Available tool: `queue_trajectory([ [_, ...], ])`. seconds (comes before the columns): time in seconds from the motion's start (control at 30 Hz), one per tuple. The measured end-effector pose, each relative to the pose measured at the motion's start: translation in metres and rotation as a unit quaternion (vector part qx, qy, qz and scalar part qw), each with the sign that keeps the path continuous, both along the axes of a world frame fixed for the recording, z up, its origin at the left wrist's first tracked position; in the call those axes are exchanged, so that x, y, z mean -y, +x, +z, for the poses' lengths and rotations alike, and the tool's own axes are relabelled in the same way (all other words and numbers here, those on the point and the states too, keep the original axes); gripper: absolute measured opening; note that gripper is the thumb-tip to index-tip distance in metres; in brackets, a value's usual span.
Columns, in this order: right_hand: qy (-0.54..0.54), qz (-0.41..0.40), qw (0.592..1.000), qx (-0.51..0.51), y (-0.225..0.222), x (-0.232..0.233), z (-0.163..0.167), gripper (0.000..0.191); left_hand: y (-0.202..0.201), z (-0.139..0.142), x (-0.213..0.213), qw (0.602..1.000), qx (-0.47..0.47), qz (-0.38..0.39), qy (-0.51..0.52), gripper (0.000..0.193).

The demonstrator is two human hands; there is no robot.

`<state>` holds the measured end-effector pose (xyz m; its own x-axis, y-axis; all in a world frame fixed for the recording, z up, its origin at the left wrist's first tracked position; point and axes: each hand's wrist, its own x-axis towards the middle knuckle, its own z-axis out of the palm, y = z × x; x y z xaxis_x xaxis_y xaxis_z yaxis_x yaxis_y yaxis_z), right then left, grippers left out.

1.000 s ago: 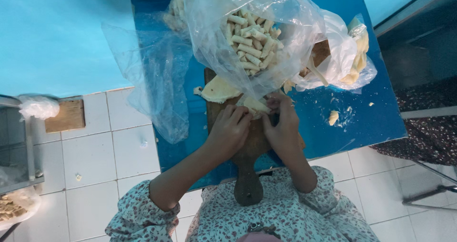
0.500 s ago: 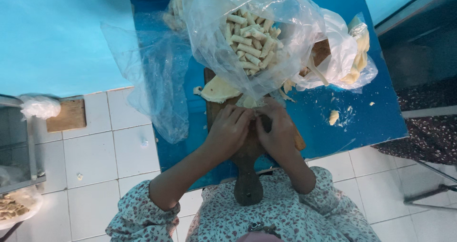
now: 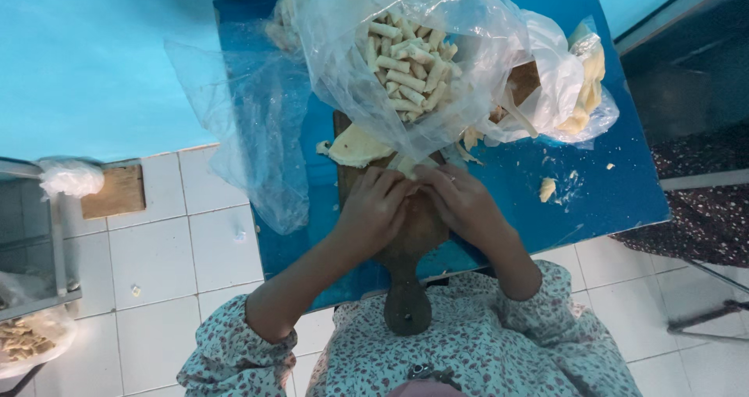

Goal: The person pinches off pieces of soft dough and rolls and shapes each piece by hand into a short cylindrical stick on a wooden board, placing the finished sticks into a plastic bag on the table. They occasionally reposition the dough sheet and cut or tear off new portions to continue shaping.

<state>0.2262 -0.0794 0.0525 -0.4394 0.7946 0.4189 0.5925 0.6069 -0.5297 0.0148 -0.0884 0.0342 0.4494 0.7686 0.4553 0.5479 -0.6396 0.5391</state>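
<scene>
Left hand: the left hand (image 3: pixel 374 210) lies on the wooden board (image 3: pixel 413 233), fingers curled and drawn together, tips pressed on a small pale piece of dough (image 3: pixel 407 165) at its 1 o'clock.
Right hand: the right hand (image 3: pixel 464 202) sits just beside the left, at its 3 o'clock, fingers bent inward — their tips meet the same dough piece from the other side.
Grip: both sets of fingers are nearly closed and pinch the dough between them; how much of it they cover I cannot tell.
Dough piece: at the far end of the board, at 12 o'clock from the knuckles, touching the lower edge of the bag.
Bag: a clear plastic bag (image 3: pixel 343 46) of short pale rolls (image 3: pixel 406 65) stands at 12 o'clock from the hands.
Flat sheet: a pale dough sheet (image 3: pixel 355 145) lies at 11 o'clock.
Table: blue table (image 3: pixel 593 194) — crumbs at 3 o'clock.
</scene>
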Motion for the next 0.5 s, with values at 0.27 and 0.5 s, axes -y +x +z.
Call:
queue_trajectory([
  [0.27,-0.079,-0.026,0.995,-0.062,0.008,-0.009,-0.012,0.043,0.005,-0.01,-0.013,0.998,-0.013,0.001,0.064,0.021],
  [0.5,-0.01,0.034,0.999,-0.014,0.007,-0.008,-0.007,0.041,0.006,-0.012,-0.016,0.999,0.04,0.011,0.009,0.017],
])
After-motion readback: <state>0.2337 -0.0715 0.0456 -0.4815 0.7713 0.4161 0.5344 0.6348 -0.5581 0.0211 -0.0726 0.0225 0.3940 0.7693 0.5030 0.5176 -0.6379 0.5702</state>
